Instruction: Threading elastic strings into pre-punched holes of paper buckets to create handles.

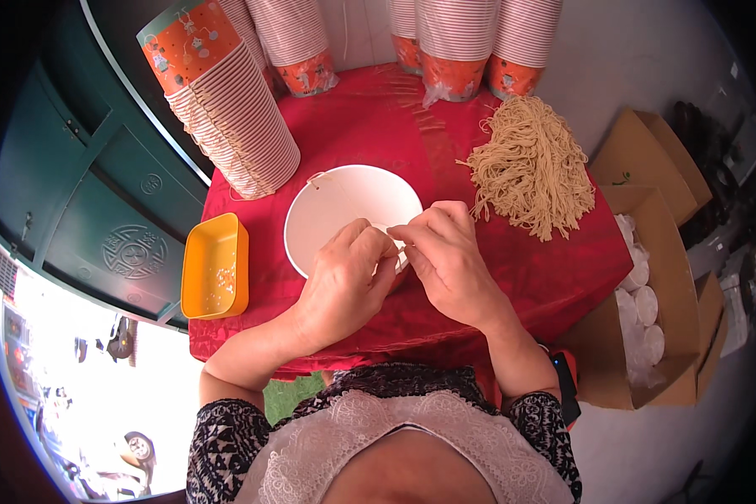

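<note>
Smooth matt white paper bowl (pixel 353 214), red cloth tablecloth (pixel 512 277), glossy orange plastic tray (pixel 216 265), rough cardboard box (pixel 638 252)

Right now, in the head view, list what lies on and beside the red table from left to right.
Orange tray → leaning stack of paper bowls → white bowl, with the left hand and right hand meeting at its near rim → pile of dry noodles → cardboard box of plastic lids.

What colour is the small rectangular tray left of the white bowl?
Orange-yellow. The tray shows best in the head view, beside the bowl.
</note>
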Demonstrator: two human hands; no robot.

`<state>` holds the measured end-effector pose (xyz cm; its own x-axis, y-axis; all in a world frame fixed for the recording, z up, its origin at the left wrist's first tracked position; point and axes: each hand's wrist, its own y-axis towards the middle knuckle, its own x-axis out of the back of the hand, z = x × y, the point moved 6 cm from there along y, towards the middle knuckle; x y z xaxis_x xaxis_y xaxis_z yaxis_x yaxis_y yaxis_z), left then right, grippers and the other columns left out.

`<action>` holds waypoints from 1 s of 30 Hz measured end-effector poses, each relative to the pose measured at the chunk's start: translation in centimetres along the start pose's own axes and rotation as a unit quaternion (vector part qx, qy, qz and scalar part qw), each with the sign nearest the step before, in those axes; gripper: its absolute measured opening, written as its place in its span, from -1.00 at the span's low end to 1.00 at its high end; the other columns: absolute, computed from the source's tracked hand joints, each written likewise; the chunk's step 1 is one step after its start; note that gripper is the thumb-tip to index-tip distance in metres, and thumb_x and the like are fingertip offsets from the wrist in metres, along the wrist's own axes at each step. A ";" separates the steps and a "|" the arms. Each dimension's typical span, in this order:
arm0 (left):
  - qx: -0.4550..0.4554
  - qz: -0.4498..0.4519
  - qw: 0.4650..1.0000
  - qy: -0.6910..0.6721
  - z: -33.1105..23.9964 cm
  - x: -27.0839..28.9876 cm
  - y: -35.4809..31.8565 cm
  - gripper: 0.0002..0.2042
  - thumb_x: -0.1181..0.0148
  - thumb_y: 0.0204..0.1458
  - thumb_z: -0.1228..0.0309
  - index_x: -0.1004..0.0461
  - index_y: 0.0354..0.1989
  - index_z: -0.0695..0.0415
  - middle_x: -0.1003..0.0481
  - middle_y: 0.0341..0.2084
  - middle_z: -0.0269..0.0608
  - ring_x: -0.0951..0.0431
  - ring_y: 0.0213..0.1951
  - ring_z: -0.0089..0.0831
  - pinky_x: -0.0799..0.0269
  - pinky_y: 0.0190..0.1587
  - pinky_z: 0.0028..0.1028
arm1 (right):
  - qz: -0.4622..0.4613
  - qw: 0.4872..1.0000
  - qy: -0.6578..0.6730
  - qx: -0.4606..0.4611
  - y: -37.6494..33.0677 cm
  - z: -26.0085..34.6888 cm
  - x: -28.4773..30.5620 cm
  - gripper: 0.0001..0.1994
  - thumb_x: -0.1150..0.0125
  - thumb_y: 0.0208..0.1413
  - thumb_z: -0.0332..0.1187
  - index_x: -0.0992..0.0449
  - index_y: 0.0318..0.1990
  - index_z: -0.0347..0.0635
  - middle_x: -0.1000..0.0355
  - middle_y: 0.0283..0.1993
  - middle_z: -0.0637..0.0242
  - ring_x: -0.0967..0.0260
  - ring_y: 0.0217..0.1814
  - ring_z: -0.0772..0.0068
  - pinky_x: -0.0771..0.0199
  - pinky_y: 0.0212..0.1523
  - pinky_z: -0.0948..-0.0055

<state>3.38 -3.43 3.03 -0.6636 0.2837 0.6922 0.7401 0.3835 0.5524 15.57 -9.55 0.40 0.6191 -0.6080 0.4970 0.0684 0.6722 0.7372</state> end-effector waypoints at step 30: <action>0.087 0.076 0.990 -0.078 1.8 0.6 0.6 -0.97 -0.18 0.04 0.60 -0.46 -0.36 0.27 -0.49 -0.51 -0.26 -0.43 -0.39 -0.57 -0.36 -0.33 -0.50 | -0.051 0.990 0.047 0.119 -3.3 2.6 0.2 -0.84 -0.25 -0.13 -0.68 -0.47 -0.35 -0.34 -0.32 -0.17 0.22 -0.28 -0.11 0.19 -0.37 -0.19 0.31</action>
<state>3.19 -1.43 2.92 -0.5654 0.4768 0.6731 0.8113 0.4685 0.3497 13.42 -12.99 -0.80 0.6888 -0.6182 0.3787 -0.0457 0.4843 0.8737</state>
